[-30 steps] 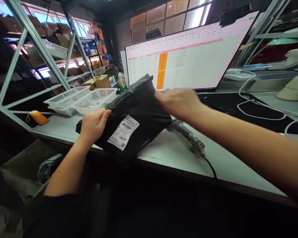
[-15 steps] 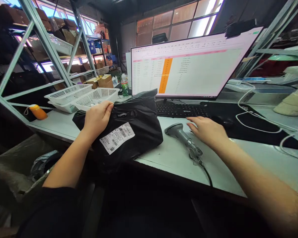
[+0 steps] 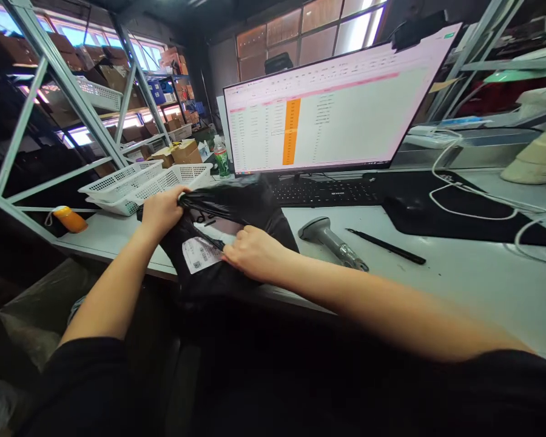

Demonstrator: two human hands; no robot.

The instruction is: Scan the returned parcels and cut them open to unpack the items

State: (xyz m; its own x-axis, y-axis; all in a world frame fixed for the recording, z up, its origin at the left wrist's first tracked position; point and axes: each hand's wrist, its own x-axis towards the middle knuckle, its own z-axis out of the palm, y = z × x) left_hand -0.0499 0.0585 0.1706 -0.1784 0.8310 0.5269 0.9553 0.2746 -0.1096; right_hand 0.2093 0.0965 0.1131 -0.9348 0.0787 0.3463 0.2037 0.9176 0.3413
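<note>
One black plastic mailer [image 3: 255, 197], crumpled, with a torn opening across its upper face, is held at the front edge of a white table [image 3: 482, 285], its lower part hanging past the edge. Its upper left rim is gripped by the left hand [image 3: 162, 211], fingers closed on gathered plastic. The lower rim of the opening is clamped in the right hand [image 3: 255, 252], fingers curled together on it, and the plastic is stretched between the two. Within the gap a pale surface with dark marks is exposed. One white printed label [image 3: 199, 254] is affixed below the opening, its text too small to be read. To the right of the mailer are placed one grey handheld scanner [image 3: 321, 230], its handle wrapped in clear plastic, and one slim black tool [image 3: 386, 246], laid aslant. Behind these are set one black keyboard [image 3: 321, 192] and one lit monitor [image 3: 346, 130]. At left are kept white perforated baskets [image 3: 173, 177] and one orange pouch [image 3: 71, 220].
</note>
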